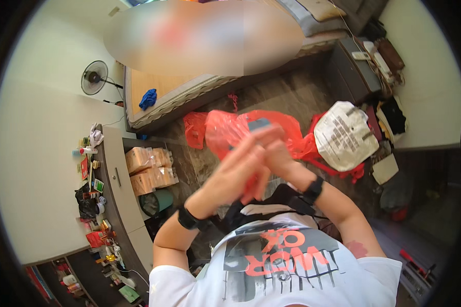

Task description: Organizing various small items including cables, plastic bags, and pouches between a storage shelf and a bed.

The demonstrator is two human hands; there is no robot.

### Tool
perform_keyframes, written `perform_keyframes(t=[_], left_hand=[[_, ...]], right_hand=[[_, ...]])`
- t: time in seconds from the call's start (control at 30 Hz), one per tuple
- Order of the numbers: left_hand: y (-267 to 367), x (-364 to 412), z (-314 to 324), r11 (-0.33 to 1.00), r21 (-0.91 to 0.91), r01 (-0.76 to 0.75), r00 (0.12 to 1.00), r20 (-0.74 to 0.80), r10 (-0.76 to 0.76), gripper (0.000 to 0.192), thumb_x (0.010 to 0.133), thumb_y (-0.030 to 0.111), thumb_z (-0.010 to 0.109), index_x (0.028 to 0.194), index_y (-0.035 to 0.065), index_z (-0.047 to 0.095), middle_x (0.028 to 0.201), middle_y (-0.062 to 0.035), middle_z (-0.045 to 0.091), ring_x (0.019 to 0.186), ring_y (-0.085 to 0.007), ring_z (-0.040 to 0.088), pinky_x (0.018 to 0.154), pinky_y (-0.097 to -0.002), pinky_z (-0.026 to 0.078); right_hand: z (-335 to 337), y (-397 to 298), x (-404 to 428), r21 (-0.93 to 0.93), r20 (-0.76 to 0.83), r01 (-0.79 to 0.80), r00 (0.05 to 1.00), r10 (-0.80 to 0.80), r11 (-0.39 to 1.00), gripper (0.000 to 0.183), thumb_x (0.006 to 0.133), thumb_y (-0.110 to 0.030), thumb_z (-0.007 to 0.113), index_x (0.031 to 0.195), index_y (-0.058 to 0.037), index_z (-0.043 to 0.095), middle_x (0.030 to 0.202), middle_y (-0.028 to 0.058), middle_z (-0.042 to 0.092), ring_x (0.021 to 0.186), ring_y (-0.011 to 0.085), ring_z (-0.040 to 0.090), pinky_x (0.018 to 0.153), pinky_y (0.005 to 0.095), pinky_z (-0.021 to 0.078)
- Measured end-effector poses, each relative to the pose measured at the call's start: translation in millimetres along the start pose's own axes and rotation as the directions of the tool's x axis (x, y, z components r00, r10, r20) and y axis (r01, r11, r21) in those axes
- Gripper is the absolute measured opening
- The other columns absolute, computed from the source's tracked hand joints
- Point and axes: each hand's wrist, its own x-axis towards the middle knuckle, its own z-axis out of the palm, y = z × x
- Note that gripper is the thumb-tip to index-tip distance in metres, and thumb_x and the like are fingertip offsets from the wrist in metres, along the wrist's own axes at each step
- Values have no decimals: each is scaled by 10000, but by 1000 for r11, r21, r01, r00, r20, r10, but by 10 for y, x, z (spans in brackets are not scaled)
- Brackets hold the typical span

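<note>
In front of my torso, my left hand point(230, 174) and my right hand point(280, 155) come together, crossing and blurred by motion. Fingers overlap, so whether anything is pinched between them is hidden. Just beyond them a translucent red plastic bag point(223, 128) spreads out, partly covered by the hands. A grey-blue patch point(259, 123) shows at the bag by my right fingertips; I cannot tell whether it is an object or print. A smaller red plastic bag point(194, 131) lies at its left. Each wrist wears a black band.
A bed with a mattress point(173, 100) lies ahead, a blue cloth point(148, 99) on it. To the right is a cream bag point(345, 136) bearing writing. Leftward are wrapped packs point(150, 169), a green bin point(163, 200), a cluttered cabinet point(117, 176) and a fan point(94, 77).
</note>
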Motion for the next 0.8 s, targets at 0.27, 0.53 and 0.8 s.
perform_keyframes(t=[0.27, 0.53, 0.8], left_hand=[[581, -552, -612, 900, -21, -435, 900, 15, 435, 437, 895, 140, 342, 1284, -57, 316, 1190, -180, 512, 591, -96, 543, 558, -219, 419], [832, -1146, -1681, 954, 254, -161, 978, -91, 190, 357, 829, 92, 457, 1155, -50, 490, 948, -181, 634, 527, -64, 523, 513, -194, 414], [1069, -1171, -2456, 889, 296, -349, 932, 205, 297, 334, 823, 101, 596, 1107, -61, 526, 913, -156, 644, 559, -96, 557, 505, -205, 433]], right_hand=[[1014, 61, 586, 74, 405, 46, 912, -72, 996, 306, 758, -111, 577, 1026, 34, 561, 978, 214, 597, 946, 327, 574, 827, 378, 450], [1847, 152, 790, 269, 721, -80, 677, -146, 960, 287, 789, -147, 570, 1012, 34, 568, 965, 202, 604, 930, 307, 581, 827, 360, 450], [1189, -510, 2930, 659, 205, -262, 964, 167, 705, 187, 893, -177, 485, 954, -30, 581, 860, 44, 607, 782, 114, 558, 695, 270, 460]])
